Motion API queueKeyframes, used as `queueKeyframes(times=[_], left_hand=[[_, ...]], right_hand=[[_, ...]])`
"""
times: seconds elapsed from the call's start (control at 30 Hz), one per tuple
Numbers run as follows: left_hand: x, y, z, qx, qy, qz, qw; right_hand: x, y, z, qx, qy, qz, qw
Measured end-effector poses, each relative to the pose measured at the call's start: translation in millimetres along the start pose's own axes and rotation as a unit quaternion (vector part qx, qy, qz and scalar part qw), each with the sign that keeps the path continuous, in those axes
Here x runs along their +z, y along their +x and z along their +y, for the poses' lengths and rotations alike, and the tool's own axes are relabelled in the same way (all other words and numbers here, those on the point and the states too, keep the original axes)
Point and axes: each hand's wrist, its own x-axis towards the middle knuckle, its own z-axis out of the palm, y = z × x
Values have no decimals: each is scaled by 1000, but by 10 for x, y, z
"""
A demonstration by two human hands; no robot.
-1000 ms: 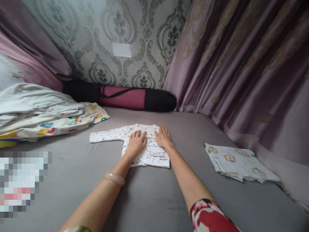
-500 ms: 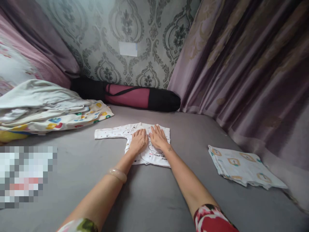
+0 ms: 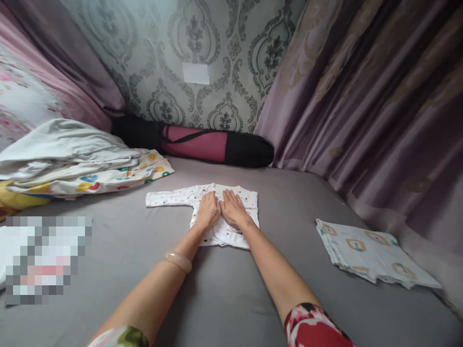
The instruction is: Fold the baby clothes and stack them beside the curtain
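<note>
A small white baby top (image 3: 231, 239) with fine printed figures and lettering lies flat before me. One long sleeve reaches out to the left; on the right side no sleeve sticks out, and that edge is straight. My left hand (image 3: 209, 210) rests on the top's chest with its fingers pointing away from me, slightly bent. Right beside it, my right hand (image 3: 232, 208) lies flat on the cloth, fingers stretched out. Neither hand grips anything that I can see. Both hands cover part of the print.
The top lies on a grey sheet (image 3: 289, 231). Folded patterned cloth (image 3: 376, 253) is at right, crumpled pale cloth (image 3: 83, 154) at left. Below that is a blurred-out item (image 3: 47, 260). A long black and maroon bag (image 3: 197, 144) lies along the wall, and curtains (image 3: 361, 106) hang at right.
My right hand has slid a little left over the top, closer to my left hand. The left fingers look more bent. The whole view has shifted slightly.
</note>
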Motion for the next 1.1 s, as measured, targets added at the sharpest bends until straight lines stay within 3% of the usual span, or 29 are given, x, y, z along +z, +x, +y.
queueKeyframes(times=[0.2, 0.3, 0.4, 0.5, 0.7, 0.9, 1.1], left_hand=[[103, 18, -84, -23, -71, 63, 995], [124, 16, -100, -44, -89, 100, 990], [140, 7, -132, -48, -94, 128, 986], [189, 3, -184, -38, -103, 155, 982], [319, 18, -234, -46, -111, 183, 976], [257, 10, -240, -51, -105, 166, 979], [87, 3, -77, 0, 5, 101, 995]], right_hand=[[-9, 102, -56, -6, 5, 2, 1000], [-5, 218, -116, -72, 2, 16, 997], [42, 356, -179, -144, -7, -15, 989], [80, 473, -209, -167, -37, -41, 984], [92, 550, -211, -115, -46, -64, 990], [10, 536, -238, -96, 12, -84, 992], [-94, 365, -72, -8, 21, 58, 998]])
